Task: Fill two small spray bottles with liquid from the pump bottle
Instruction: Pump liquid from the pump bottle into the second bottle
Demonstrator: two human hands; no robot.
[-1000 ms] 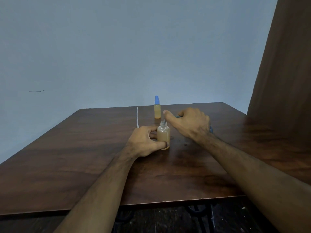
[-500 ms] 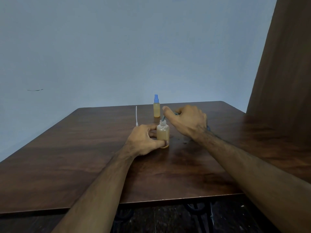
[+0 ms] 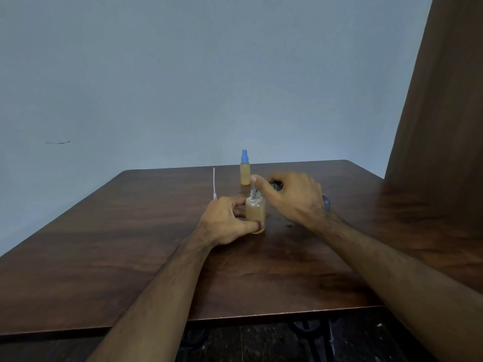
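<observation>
A small open spray bottle (image 3: pixel 255 210), partly filled with amber liquid, stands uncapped on the dark wooden table (image 3: pixel 130 257). My left hand (image 3: pixel 224 220) grips its lower body with thumb and fingers. My right hand (image 3: pixel 290 197) is curled over the pump bottle, which is almost wholly hidden; only bits of blue (image 3: pixel 326 201) show. Its forefinger lies along the spout above the open bottle's neck. A second small spray bottle (image 3: pixel 245 168) with a blue cap, full of amber liquid, stands farther back.
A thin white dip tube with its spray head (image 3: pixel 214 182) lies on the table left of the bottles. A few dark drops (image 3: pixel 287 225) mark the wood right of the open bottle. A brown curtain or panel (image 3: pixel 439 126) stands at the right.
The view has shifted slightly. My right hand has lifted a little over the open bottle's neck; my left hand keeps its hold on the bottle.
</observation>
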